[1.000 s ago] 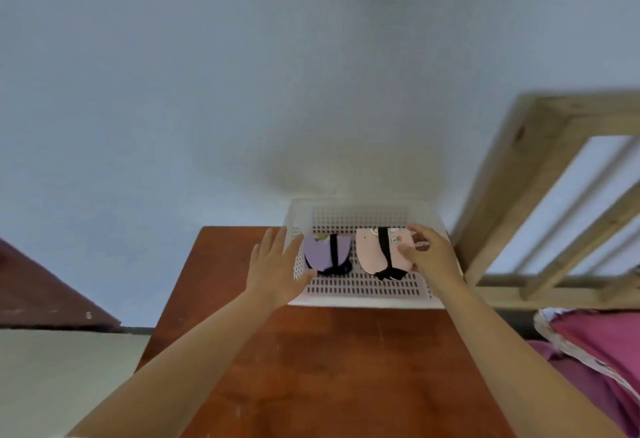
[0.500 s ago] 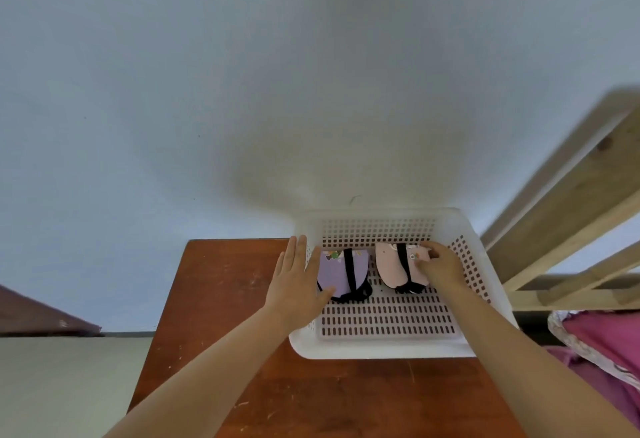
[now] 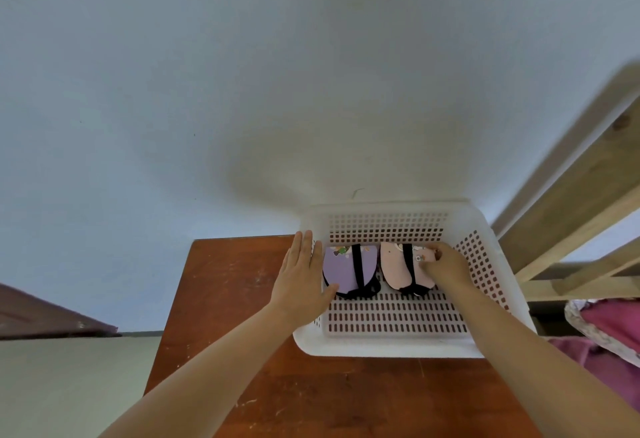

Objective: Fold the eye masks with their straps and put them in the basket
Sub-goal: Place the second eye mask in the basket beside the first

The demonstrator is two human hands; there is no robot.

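A white perforated basket (image 3: 398, 347) stands at the far end of the brown wooden table (image 3: 311, 399). Inside it lie two folded eye masks, each wrapped by a black strap: a purple one (image 3: 341, 269) on the left and a pink one (image 3: 394, 269) on the right. My left hand (image 3: 301, 278) rests flat with fingers straight on the basket's left wall, its thumb touching the purple mask. My right hand (image 3: 445, 264) is inside the basket with its fingers pinched on the pink mask's right edge.
A pale blue wall rises right behind the table. A wooden bed frame (image 3: 571, 202) stands to the right, with pink bedding (image 3: 609, 330) below it. A dark wooden edge (image 3: 52, 316) shows at the left.
The view has tilted down and the basket looks closer. My right hand has stayed on the pink mask inside the basket. My left hand has stayed at the basket's left wall.
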